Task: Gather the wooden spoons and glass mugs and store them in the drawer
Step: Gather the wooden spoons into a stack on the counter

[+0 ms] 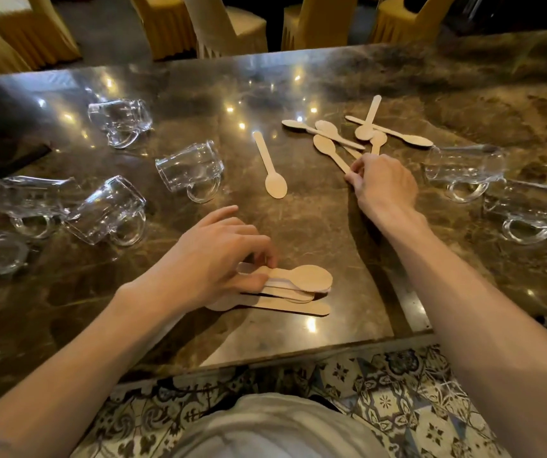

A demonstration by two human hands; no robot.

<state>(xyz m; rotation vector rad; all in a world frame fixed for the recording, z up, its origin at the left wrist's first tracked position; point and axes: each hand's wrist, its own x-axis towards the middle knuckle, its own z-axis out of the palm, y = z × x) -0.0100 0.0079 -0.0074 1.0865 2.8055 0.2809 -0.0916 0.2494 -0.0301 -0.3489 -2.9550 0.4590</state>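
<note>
Now the left hand (219, 256) grips a stack of wooden spoons (311, 280) at lower centre of the desk (298, 233); their number is unclear. The right hand (386, 186) has its fingers (356, 167) pinching a handle in the six-spoon pile (326, 127), upper right of centre. A lone spoon (271, 170) lies mid-frame. Seven glass mugs (192, 170) lie tipped: five left, two right.

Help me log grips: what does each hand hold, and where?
Left hand holds stacked wooden spoons by the handles; right hand pinches the handle end of one spoon.
</note>
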